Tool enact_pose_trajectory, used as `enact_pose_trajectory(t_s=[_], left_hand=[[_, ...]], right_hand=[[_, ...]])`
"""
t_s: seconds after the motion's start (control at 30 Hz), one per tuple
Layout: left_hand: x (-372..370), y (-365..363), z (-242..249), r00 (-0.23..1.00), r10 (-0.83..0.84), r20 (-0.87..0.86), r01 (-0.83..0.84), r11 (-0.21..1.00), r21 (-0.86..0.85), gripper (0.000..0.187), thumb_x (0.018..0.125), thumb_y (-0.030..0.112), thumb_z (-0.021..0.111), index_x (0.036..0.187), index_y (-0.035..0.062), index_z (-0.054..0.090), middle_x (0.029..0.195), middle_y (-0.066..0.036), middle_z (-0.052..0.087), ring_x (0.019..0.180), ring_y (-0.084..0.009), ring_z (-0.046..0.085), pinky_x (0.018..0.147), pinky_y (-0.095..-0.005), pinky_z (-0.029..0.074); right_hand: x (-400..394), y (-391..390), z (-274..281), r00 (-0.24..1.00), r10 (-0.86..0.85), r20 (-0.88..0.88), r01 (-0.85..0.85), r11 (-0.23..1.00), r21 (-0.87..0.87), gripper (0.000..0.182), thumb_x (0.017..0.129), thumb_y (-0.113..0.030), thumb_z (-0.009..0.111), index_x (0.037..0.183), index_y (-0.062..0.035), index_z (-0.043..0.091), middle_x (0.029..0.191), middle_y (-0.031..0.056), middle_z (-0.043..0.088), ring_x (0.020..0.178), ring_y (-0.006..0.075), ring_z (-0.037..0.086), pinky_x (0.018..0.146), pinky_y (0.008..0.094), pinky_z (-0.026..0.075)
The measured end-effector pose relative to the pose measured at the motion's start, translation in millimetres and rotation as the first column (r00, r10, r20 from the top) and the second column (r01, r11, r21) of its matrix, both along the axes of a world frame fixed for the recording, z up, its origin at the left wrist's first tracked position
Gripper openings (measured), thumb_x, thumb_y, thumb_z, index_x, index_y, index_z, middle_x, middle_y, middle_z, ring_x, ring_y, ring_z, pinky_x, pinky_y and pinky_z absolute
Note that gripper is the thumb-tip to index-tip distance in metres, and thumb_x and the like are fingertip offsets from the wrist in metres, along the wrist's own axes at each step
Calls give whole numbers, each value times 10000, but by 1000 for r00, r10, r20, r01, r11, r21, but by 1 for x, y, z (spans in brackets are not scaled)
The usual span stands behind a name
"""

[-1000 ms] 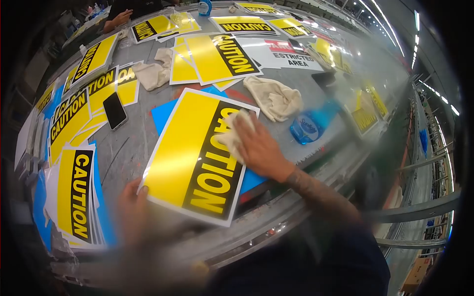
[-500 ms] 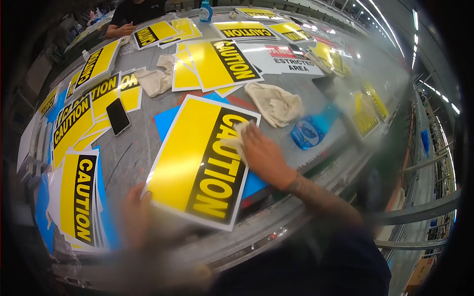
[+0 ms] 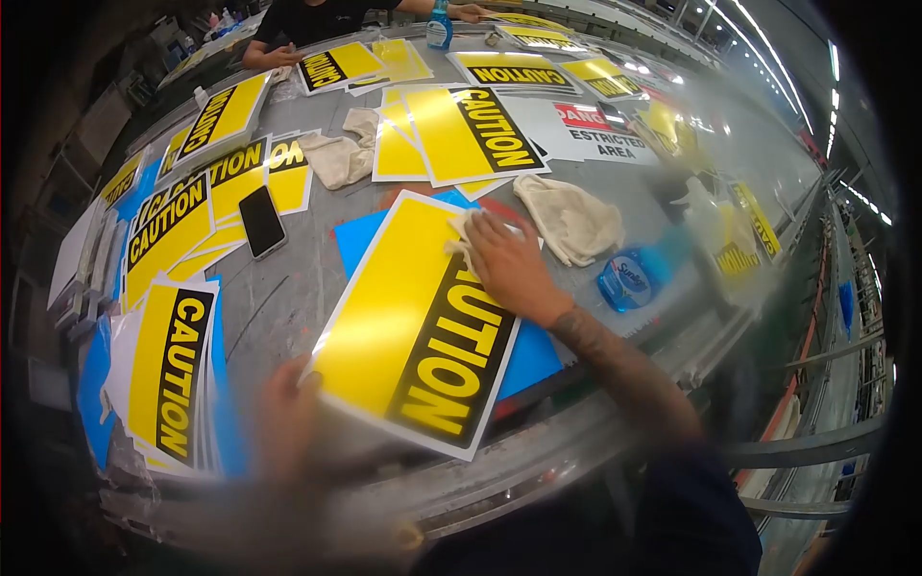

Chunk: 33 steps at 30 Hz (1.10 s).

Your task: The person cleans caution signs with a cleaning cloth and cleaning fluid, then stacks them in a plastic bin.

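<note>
A yellow and black CAUTION sign (image 3: 384,307) lies tilted before me, partly over a blue sheet (image 3: 533,360). My right hand (image 3: 509,264) presses a pale cloth (image 3: 463,240) onto the sign's upper right part, covering its first letters. At the lower left edge, my left hand (image 3: 293,408) grips the sign, with the thumb on top; the rest of that hand is blurred. Right of my right hand lie a crumpled beige cloth (image 3: 569,219) and a bottle of blue liquid (image 3: 626,280).
Stacks of CAUTION signs (image 3: 173,374) lie left and ahead, with a black phone (image 3: 261,221) beside some. A red and white sign (image 3: 605,139) is farther right. Across the table stands another person (image 3: 322,21), near a blue bottle (image 3: 439,27). A metal rail (image 3: 816,446) is at right.
My right hand and its cloth have shifted left across the sign's top, toward its yellow part. The whole view has shifted slightly. Across the table, the other person's outstretched arm now shows.
</note>
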<state>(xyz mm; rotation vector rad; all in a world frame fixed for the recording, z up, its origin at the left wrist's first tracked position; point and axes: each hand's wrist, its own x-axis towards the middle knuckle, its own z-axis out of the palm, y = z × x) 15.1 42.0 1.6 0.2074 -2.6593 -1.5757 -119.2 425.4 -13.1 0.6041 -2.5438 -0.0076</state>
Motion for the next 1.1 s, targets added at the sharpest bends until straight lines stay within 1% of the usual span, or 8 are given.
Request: enact_pose_trajectory(t_s=[0.17, 0.3, 0.43, 0.67, 0.7, 0.83, 1.0, 1.1], left_hand=[[-1, 5, 16, 996, 10, 89, -13, 999, 36, 292, 1072, 116, 710, 1321, -35, 725, 1014, -71, 772, 733, -80, 603, 642, -245, 463], [1, 6, 16, 995, 19, 94, -25, 997, 69, 302, 1066, 127, 724, 1320, -36, 728, 1011, -68, 771, 738, -80, 608, 647, -246, 471], [-2, 1, 11, 997, 12, 72, -13, 1000, 17, 312, 1062, 130, 731, 1325, -38, 730, 1006, -66, 770, 741, -80, 610, 648, -244, 473], [4, 9, 26, 997, 20, 77, -27, 996, 85, 313, 1044, 122, 740, 1320, -25, 743, 944, -53, 757, 694, -78, 601, 637, -250, 470], [2, 6, 22, 998, 13, 68, -18, 997, 72, 310, 1041, 122, 741, 1315, -24, 746, 929, -49, 755, 689, -78, 601, 634, -251, 470], [3, 8, 22, 999, 6, 50, -8, 999, 46, 305, 1038, 127, 741, 1302, -25, 755, 882, -50, 748, 680, -85, 605, 631, -257, 474], [-2, 1, 12, 1000, -16, 12, 16, 999, 52, 334, 1043, 149, 738, 1325, -30, 752, 916, -74, 772, 698, -98, 624, 635, -249, 479], [-4, -10, 14, 990, -52, 129, 32, 988, 152, 459, 1142, 344, 595, 1359, -35, 734, 936, -91, 766, 740, -106, 681, 643, -242, 499]], right_hand=[[9, -52, -11, 972, 220, 87, -209, 970, -128, 501, 1097, -290, 614, 1472, 43, 607, 1554, 246, 603, 1492, 364, 541, 1199, 541, 438], [-46, -34, -13, 997, 22, 73, -21, 1000, -19, 502, 1150, -292, 521, 1538, 24, 564, 1621, 223, 551, 1516, 363, 516, 1252, 532, 393], [6, -75, -4, 922, 332, 198, -311, 941, -131, 474, 1136, -253, 525, 1511, 33, 576, 1609, 218, 560, 1535, 355, 494, 1250, 546, 389], [-40, -78, -9, 943, 239, 230, -254, 967, 37, 466, 1117, -254, 569, 1522, -24, 587, 1613, 197, 568, 1562, 343, 470, 1258, 536, 380], [-14, -88, 0, 927, 314, 205, -287, 946, -148, 449, 1110, -240, 573, 1507, -30, 599, 1605, 191, 577, 1538, 328, 500, 1243, 534, 395], [-87, -62, -7, 979, 195, 61, -186, 974, -128, 431, 1083, -217, 620, 1472, -30, 629, 1568, 202, 607, 1470, 355, 563, 1199, 532, 428], [-8, -104, 5, 864, 485, 139, -441, 859, -260, 502, 1039, -231, 684, 1492, -22, 628, 1558, 184, 622, 1464, 378, 561, 1196, 499, 441], [-51, -89, -2, 929, 331, 165, -282, 923, -262, 514, 1060, -262, 634, 1493, 14, 605, 1571, 211, 603, 1461, 402, 550, 1191, 514, 439]])
